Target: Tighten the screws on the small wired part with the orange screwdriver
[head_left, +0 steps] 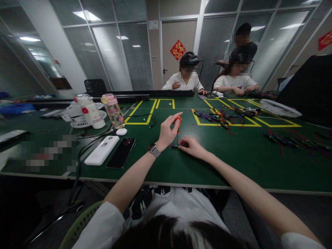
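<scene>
My left hand (168, 130), with a watch on the wrist, is closed around the orange handle of a small screwdriver (177, 125) held upright over the green table (233, 162). The tool's thin shaft points down at a small wired connector (176, 146). My right hand (192, 146) presses that connector against the table with its fingers pinched on it. Both hands are close together near the table's middle.
A black phone (121, 153), a white power bank (102, 150) and a white earbud case (121, 131) lie to the left. Two bottles (113, 110) stand behind them. Bundles of coloured wires (220, 117) lie in yellow-taped boxes ahead and at right (293, 140). Three people are across the table.
</scene>
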### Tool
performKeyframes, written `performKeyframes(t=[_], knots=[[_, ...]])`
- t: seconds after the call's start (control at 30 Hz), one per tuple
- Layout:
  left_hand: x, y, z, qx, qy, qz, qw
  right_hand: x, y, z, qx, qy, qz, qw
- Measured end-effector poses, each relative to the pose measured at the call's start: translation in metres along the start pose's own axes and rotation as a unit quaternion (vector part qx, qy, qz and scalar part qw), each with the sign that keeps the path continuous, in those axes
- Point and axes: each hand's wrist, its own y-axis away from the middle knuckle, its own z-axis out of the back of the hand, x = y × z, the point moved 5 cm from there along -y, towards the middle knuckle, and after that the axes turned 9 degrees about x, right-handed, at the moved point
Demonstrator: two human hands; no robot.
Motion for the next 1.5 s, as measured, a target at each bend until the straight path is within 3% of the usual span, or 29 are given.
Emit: performKeyframes(t=[0.2,0.47,1.03,1.37,1.5], knots=[[-0.0044,0.001,0.0017,-0.026,-0.048,-0.018,0.998,0.0028,0.0004,0.0012,0.004,0.005,-0.001,1.0],[-0.0048,0.0018,-0.0001,0.003,-0.011,-0.011,1.0,0.0026,0.0004,0.0007,0.004,-0.009,0.002,1.0],[-0.0038,0.0015,0.0056,-0.069,-0.071,-0.008,0.995,0.0022,-0.0006,0.0004,0.005,0.003,0.004,1.0],[-0.0024,0.002,0.0043,-0.038,-0.015,-0.013,0.999,-0.0008,-0.0006,-0.0009,0.003,-0.005,0.002,1.0],[-0.003,0.0013,0.005,-0.055,-0.037,-0.014,0.998,0.0006,-0.0005,-0.0003,0.002,0.002,0.004,1.0]])
